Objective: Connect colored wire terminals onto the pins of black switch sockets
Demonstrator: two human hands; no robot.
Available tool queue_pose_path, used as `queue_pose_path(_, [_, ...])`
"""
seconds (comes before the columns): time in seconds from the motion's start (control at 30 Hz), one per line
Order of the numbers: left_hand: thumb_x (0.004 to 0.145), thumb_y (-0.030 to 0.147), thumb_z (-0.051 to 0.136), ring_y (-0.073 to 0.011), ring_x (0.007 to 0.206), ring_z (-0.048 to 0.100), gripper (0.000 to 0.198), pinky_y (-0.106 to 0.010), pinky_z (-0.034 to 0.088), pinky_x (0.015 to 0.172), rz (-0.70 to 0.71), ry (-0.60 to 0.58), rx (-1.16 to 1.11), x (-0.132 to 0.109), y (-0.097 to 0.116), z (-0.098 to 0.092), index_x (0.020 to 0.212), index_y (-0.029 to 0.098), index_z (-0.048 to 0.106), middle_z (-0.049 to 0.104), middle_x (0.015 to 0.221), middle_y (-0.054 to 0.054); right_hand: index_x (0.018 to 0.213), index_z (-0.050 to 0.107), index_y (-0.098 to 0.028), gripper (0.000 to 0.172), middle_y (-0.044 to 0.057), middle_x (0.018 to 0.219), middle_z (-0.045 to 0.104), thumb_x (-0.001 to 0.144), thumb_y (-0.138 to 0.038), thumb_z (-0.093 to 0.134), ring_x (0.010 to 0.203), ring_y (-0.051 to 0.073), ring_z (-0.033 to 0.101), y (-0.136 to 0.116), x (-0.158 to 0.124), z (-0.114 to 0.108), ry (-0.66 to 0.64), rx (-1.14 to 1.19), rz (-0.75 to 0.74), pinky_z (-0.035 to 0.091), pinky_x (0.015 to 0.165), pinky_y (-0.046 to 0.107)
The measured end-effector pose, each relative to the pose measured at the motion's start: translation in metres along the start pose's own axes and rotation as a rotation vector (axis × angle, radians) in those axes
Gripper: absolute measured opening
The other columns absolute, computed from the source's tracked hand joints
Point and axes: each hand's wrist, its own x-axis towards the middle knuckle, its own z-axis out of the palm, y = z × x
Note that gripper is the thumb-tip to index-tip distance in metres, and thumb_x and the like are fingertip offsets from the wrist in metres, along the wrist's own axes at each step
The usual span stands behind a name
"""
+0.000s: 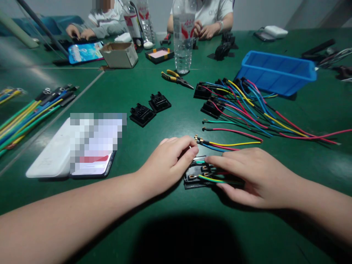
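A black plastic socket point(189, 184) with brass terminals lies on the green table in front of me. My left hand point(170, 161) is closed at its upper left edge, thumb and fingertips together against it. My right hand point(253, 176) is closed around the wires on its right side, the index fingertip on a green wire point(200, 161). A yellow-green wire point(217, 180) runs from a lower terminal under that hand. Just beyond my hands lie loose wires with metal ends, among them a yellow wire point(233, 143) and a red wire point(236, 130).
Beyond stand two black sockets point(142, 114), yellow-handled pliers point(177, 79), wired sockets point(213, 108), a blue bin point(277, 73) and a water bottle point(183, 47). At left are a phone point(96, 146), a white power bank point(52, 154) and wire bundles point(33, 113). Two people sit opposite.
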Motion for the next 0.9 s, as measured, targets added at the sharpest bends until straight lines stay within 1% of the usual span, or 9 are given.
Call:
queue_pose_path(0.17, [0.102, 0.031, 0.038, -0.0203, 0.09, 0.057, 0.024, -0.035, 0.034, 0.08, 0.059, -0.099, 0.075, 0.002, -0.002, -0.0006, 0.094, 0.021, 0.058, 0.067, 0.095, 0.001, 0.127, 0.047, -0.019, 0.04, 0.004, 0.088, 0.069, 0.088, -0.026, 0.053, 0.07, 0.02, 0.065, -0.0006, 0.0, 0.0015, 0.014, -0.024, 0.001, 0.04, 0.059, 0.031])
queue_pose_path(0.23, [0.102, 0.032, 0.036, -0.0207, 0.09, 0.057, 0.026, -0.036, 0.034, 0.081, 0.071, -0.113, 0.091, 0.0021, -0.0027, -0.0008, 0.096, 0.022, 0.058, 0.068, 0.096, 0.0, 0.129, 0.046, -0.019, 0.041, 0.003, 0.087, 0.069, 0.089, -0.026, 0.053, 0.069, 0.019, 0.065, -0.0009, 0.0002, 0.0016, 0.015, -0.027, 0.003, 0.04, 0.059, 0.031])
queue_pose_path(0.4, [0.102, 0.031, 0.036, -0.0205, 0.091, 0.057, 0.026, -0.036, 0.034, 0.081, 0.069, -0.095, 0.072, 0.0024, -0.0027, 0.0005, 0.095, 0.021, 0.059, 0.067, 0.095, 0.0, 0.127, 0.047, -0.019, 0.039, 0.004, 0.09, 0.071, 0.089, -0.025, 0.053, 0.071, 0.02, 0.067, -0.0017, 0.0004, 0.0008, 0.018, -0.044, -0.001, 0.042, 0.059, 0.031])
queue_pose_path(0.5, [0.101, 0.03, 0.038, -0.0191, 0.089, 0.058, 0.025, -0.035, 0.034, 0.08, 0.041, -0.068, 0.028, 0.0025, -0.0016, 0.0, 0.092, 0.02, 0.059, 0.067, 0.091, 0.001, 0.125, 0.048, -0.018, 0.036, 0.004, 0.091, 0.072, 0.09, -0.025, 0.051, 0.071, 0.019, 0.067, -0.0018, 0.0001, 0.0004, 0.026, -0.059, -0.014, 0.043, 0.06, 0.031])
queue_pose_path(0.6, [0.101, 0.029, 0.039, -0.0177, 0.086, 0.058, 0.023, -0.034, 0.035, 0.08, 0.01, -0.039, -0.032, 0.0016, 0.0004, -0.0021, 0.092, 0.02, 0.059, 0.067, 0.089, 0.002, 0.126, 0.048, -0.016, 0.038, 0.005, 0.096, 0.073, 0.089, -0.024, 0.052, 0.076, 0.018, 0.068, -0.001, 0.0001, -0.0001, 0.045, -0.051, -0.026, 0.045, 0.064, 0.03])
queue_pose_path(0.67, [0.1, 0.031, 0.04, -0.0177, 0.086, 0.058, 0.023, -0.034, 0.036, 0.08, 0.018, -0.046, -0.049, 0.0002, 0.0018, -0.0032, 0.094, 0.02, 0.06, 0.067, 0.088, 0.002, 0.123, 0.05, -0.015, 0.036, 0.006, 0.095, 0.073, 0.088, -0.024, 0.052, 0.077, 0.018, 0.069, 0.0001, 0.0003, -0.0006, 0.048, -0.062, -0.012, 0.046, 0.065, 0.03])
queue_pose_path(0.77, [0.094, 0.046, 0.051, -0.0214, 0.091, 0.057, 0.027, -0.037, 0.036, 0.081, 0.056, -0.063, -0.015, -0.0025, 0.003, -0.0027, 0.099, 0.021, 0.059, 0.066, 0.095, -0.001, 0.112, 0.057, -0.015, 0.027, 0.006, 0.089, 0.073, 0.087, -0.026, 0.053, 0.074, 0.019, 0.068, 0.0018, 0.0004, -0.001, 0.075, -0.087, 0.042, 0.046, 0.062, 0.03])
queue_pose_path(0.83, [0.082, 0.056, 0.065, -0.0251, 0.098, 0.055, 0.043, -0.039, 0.037, 0.084, 0.085, -0.062, 0.025, -0.004, 0.0028, -0.001, 0.106, 0.021, 0.058, 0.065, 0.105, -0.004, 0.108, 0.058, -0.015, 0.024, 0.007, 0.088, 0.072, 0.089, -0.028, 0.052, 0.072, 0.019, 0.068, 0.0025, 0.0003, -0.0006, 0.114, -0.085, 0.084, 0.045, 0.06, 0.029])
queue_pose_path(0.9, [0.076, 0.057, 0.072, -0.0263, 0.103, 0.054, 0.052, -0.04, 0.038, 0.087, 0.103, -0.057, 0.051, -0.0047, 0.0021, 0.0008, 0.112, 0.023, 0.057, 0.064, 0.111, -0.004, 0.11, 0.058, -0.015, 0.025, 0.006, 0.086, 0.071, 0.09, -0.029, 0.052, 0.071, 0.018, 0.067, 0.0025, 0.0, -0.0005, 0.139, -0.082, 0.114, 0.045, 0.06, 0.029])
